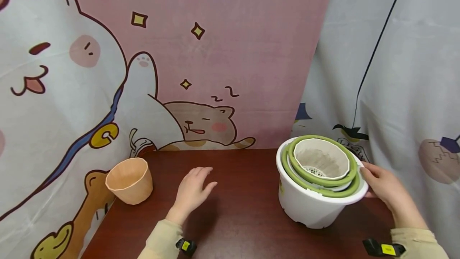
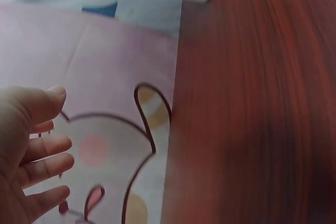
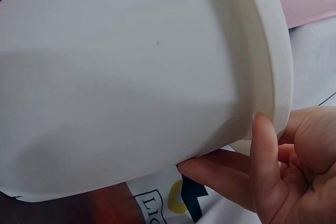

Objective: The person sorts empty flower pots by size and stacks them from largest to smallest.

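Note:
At the right of the head view stands a large white flowerpot. Nested in it are smaller white pots with green rims, the innermost having a perforated bottom. My right hand grips the big pot's rim from the right side. In the right wrist view, fingers lie against the white wall just under the rim; part of the hold is hidden. My left hand hovers over the table with fingers spread loosely, holding nothing. To its left sits a peach-coloured pot, apart from the hand.
A dark red-brown wooden table carries the pots. Behind it hangs a pink cloth printed with cartoon cats, and a pale cloth hangs on the right, close to my right hand. The peach pot is near the table's left edge.

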A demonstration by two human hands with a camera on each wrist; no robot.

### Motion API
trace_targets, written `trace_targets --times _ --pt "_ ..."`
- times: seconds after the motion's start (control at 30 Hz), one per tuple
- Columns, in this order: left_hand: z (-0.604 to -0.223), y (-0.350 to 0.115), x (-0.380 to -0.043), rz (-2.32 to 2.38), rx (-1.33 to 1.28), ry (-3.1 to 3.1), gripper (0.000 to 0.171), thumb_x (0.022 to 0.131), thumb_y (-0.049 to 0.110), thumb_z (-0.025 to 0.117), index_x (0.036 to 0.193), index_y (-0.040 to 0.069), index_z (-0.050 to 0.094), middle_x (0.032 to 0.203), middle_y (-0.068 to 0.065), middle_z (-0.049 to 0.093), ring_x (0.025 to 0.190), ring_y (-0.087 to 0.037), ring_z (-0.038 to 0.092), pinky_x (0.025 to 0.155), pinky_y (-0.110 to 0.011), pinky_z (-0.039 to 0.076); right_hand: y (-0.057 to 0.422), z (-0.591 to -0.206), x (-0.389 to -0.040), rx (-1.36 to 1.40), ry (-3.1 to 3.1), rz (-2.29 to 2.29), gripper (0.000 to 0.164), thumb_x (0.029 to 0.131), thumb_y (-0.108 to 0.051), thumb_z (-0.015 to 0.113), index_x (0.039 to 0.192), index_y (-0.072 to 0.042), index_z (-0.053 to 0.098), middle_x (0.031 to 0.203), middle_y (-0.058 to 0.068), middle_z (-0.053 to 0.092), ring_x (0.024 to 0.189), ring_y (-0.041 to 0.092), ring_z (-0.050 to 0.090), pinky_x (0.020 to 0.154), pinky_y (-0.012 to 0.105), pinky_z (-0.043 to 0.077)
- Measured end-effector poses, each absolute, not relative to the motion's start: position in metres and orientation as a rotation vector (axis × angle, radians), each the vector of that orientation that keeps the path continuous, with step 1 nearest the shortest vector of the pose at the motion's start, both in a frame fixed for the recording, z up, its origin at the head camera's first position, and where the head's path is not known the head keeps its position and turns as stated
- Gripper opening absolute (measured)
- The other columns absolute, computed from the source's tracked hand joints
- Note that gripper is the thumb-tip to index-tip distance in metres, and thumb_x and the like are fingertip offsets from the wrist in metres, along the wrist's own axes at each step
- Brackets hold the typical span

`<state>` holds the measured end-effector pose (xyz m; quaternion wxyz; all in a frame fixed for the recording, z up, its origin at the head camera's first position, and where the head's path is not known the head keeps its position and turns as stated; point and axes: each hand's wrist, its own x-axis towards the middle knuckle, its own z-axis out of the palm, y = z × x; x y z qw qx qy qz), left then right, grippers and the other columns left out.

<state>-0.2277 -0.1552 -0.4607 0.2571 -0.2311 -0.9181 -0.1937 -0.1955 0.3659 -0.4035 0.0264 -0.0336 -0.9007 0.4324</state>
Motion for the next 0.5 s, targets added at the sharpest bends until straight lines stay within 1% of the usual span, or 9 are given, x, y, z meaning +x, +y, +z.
trace_targets --times 0.17,0.5 --pt "-0.470 -0.187 -0.224 -0.545 -0.515 -2.524 0.045 0.082 0.025 0.082 0.120 0.005 0.066 0.107 -0.007 0.067 0.098 -0.025 0.063 0.085 -0.044 0.054 0.365 -0.403 -0.196 -0.101 -2.787 1.318 0.057 0.108 -0.026 0.035 0.142 0.020 0.030 0.091 0.018 0.064 0.060 0.012 0.062 0.054 0.032 0.057" --pt "-0.488 -0.234 -0.211 -0.541 -0.375 -2.538 0.044 0.081 0.021 0.083 0.117 0.001 0.066 0.106 -0.012 0.068 0.099 -0.031 0.063 0.084 -0.049 0.053 0.366 -0.404 -0.195 -0.099 -2.780 1.322 0.057 0.107 -0.027 0.036 0.141 0.019 0.032 0.089 0.016 0.064 0.058 0.013 0.062 0.053 0.032 0.057"
